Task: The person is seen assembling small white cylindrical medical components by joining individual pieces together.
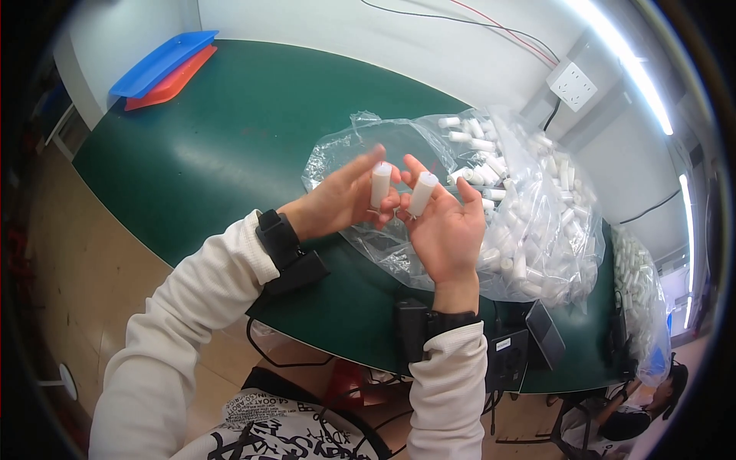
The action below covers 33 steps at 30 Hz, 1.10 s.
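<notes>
My left hand point(330, 201) holds a small white cylinder point(380, 186) upright, with curled fingers around its far side and lower end; its raised thumb is slightly blurred. Beside it, my right hand point(447, 234) is turned palm up and bears a second white cylinder point(422, 194) on its fingers, tilted a little to the right. That thumb stands apart from the cylinder. A thin reddish strand shows near the top of the right one. Both hands are close together above the near side of a clear plastic bag point(330, 157).
Many similar cylinders point(529, 222) fill the bag on the green table point(222, 153). Blue point(165, 63) and red point(172, 84) trays lie at the far left. A second full bag point(636, 284), a black device point(507, 360) and another person point(621, 414) are at the right.
</notes>
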### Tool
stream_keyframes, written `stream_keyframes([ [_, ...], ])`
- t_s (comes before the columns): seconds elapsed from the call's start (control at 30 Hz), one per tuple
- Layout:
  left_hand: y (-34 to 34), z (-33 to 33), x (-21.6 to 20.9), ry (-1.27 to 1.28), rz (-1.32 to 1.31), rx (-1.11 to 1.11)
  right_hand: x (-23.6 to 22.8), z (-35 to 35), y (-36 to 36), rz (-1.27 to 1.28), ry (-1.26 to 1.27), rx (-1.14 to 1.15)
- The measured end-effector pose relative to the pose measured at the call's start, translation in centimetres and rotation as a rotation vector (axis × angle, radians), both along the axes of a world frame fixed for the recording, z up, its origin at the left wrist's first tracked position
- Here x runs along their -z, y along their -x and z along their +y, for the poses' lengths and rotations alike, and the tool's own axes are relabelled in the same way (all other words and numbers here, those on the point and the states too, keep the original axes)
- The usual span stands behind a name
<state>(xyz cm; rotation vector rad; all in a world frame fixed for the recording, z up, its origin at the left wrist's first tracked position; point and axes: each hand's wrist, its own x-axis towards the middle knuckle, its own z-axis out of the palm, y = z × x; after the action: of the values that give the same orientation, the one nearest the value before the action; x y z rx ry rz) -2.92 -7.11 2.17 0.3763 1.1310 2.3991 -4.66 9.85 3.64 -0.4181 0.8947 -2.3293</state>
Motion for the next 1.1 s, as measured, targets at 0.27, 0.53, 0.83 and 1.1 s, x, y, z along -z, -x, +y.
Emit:
stream_keyframes([
  [0.27, 0.2, 0.2, 1.1, 0.208, 0.083, -0.353, 0.9, -2.0, -0.9, 0.173, -0.190, 0.256],
  [0.53, 0.2, -0.2, 0.7, -0.083, -0.006, -0.367, 1.2, -1.7, -0.5, 0.389, -0.432, 0.519],
  [0.83, 0.1, 0.0, 1.1, -0.124, -0.010, -0.381, 1.3, -2.6, -0.8, 0.218, -0.230, 0.561],
  [1.1, 0.2, 0.2, 0.4, -0.150, -0.083, -0.440, 1.1, -2.8, -1.1, 0.338, -0.289, 0.638],
])
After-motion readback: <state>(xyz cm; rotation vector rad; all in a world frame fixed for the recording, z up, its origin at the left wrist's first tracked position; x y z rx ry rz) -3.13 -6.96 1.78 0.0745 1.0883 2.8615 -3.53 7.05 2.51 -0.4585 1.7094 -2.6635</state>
